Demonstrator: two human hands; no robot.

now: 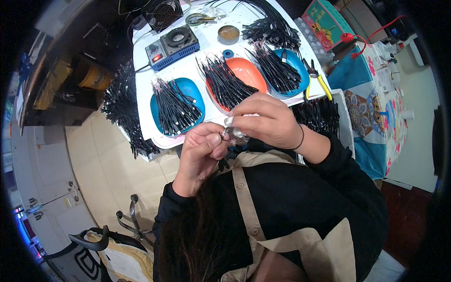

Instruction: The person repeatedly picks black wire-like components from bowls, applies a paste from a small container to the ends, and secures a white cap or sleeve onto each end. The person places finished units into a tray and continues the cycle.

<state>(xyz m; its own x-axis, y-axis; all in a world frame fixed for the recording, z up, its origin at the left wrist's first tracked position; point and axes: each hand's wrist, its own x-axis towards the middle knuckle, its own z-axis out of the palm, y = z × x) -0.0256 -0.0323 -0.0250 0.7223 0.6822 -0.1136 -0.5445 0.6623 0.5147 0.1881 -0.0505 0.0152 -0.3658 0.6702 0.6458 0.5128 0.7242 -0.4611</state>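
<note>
Just in front of my chest, my left hand (201, 144) is closed, thumb and forefinger pinching a short black cable (223, 165) whose thin, silvery end (224, 134) points up. My right hand (270, 120) meets it from the right with its fingers bent in a pinch. White coverings (229, 121) show on its fingertips; whatever lies between them is too small to make out. Beyond my hands, black cables with bare wire ends lie in bundles (176, 110) across a left blue tray (201, 101), an orange tray (251, 70) and a right blue tray (297, 63).
A blue-sided heating unit (173, 49) stands at the back left of the white table (206, 56), beside a fan (162, 14). Nearby is a round tin (229, 33). Yellow-handled pliers (323, 85) lie at the right edge. More cables (124, 103) hang at the left.
</note>
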